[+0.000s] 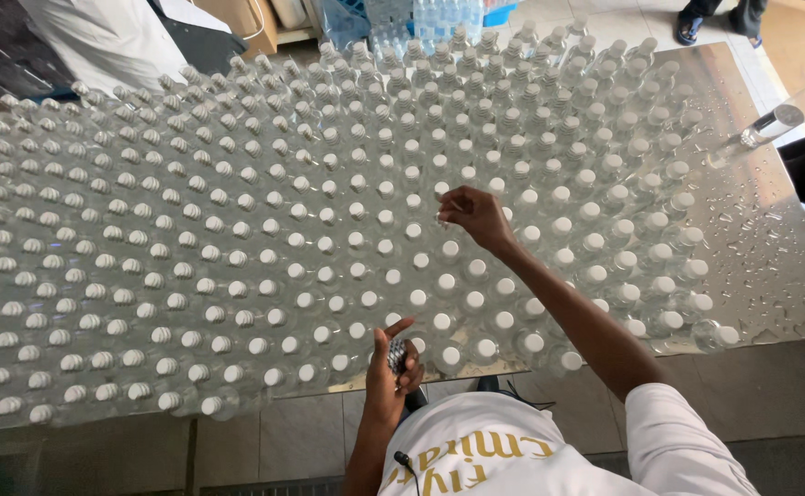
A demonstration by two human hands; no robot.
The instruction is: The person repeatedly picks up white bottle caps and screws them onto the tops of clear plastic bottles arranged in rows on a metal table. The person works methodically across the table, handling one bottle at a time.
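A shiny metal table [761, 266] is packed with several rows of clear plastic bottles [265, 230] with white caps. My right hand [476, 217] reaches out over the middle rows, its fingertips pinched at the cap of one bottle [441, 217]. My left hand [393, 367] stays close to my body at the table's near edge, closed around a small dark object [399, 356] with the thumb up. What that dark object is cannot be made out.
The table's right part [770, 220] is bare wet metal with water drops. Another person at the right edge holds a clear bottle [782, 115]. Feet in sandals [692, 26] stand at the far side. Packs of bottles [439, 14] and a person in white [108, 37] are beyond the table.
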